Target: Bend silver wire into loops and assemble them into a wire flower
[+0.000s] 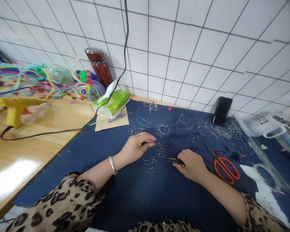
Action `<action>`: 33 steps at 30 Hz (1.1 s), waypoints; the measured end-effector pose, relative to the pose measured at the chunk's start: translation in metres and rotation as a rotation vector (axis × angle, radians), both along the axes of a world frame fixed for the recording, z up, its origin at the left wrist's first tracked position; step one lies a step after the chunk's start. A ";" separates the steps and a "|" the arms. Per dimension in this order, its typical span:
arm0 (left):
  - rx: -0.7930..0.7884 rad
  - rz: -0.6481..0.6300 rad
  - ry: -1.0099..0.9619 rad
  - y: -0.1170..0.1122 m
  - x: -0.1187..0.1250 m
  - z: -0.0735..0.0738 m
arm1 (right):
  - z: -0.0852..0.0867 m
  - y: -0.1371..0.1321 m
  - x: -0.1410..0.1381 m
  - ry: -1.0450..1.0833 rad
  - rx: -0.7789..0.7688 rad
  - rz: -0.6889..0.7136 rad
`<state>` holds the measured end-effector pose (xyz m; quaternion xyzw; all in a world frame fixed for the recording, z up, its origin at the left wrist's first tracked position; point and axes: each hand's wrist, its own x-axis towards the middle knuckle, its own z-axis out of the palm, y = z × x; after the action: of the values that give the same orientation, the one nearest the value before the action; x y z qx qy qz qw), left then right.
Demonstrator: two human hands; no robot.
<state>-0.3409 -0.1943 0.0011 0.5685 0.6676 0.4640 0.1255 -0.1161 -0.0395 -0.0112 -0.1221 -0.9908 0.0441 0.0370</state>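
My left hand [137, 146] rests on the dark blue cloth [125, 190], fingers drawn together in a pinch beside small bent wire shapes [157, 156]; what it pinches is too small to make out. My right hand [192, 164] is closed round small pliers [172, 160] whose tips point left toward those wire pieces. Further back on the cloth lie wire flower shapes [163, 129] and a large wire arc [145, 120]. A silver bangle [112, 165] sits on my left wrist.
Orange-handled scissors [223, 164] lie right of my right hand. A heap of cut wire [222, 130], a black phone [221, 110] and a white mug [268, 126] are at the back right. A green tissue pack [113, 103], a red flask [99, 66], coloured pipe cleaners [38, 80] and a yellow glue gun [15, 109] are left.
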 end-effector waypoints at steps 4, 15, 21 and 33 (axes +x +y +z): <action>0.016 0.017 0.022 0.000 0.001 0.000 | 0.000 -0.001 0.000 0.002 0.006 0.004; 0.012 -0.005 0.049 0.004 0.004 -0.005 | -0.002 0.000 0.002 0.020 0.005 0.015; 0.009 -0.025 0.064 0.003 0.007 -0.004 | -0.002 0.001 0.003 0.031 0.010 0.021; 0.022 -0.013 0.062 0.003 0.005 -0.007 | 0.000 0.000 0.001 0.037 0.002 0.028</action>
<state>-0.3361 -0.1912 -0.0062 0.5882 0.6624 0.4526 0.1018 -0.1146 -0.0391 -0.0117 -0.1072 -0.9917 0.0458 0.0550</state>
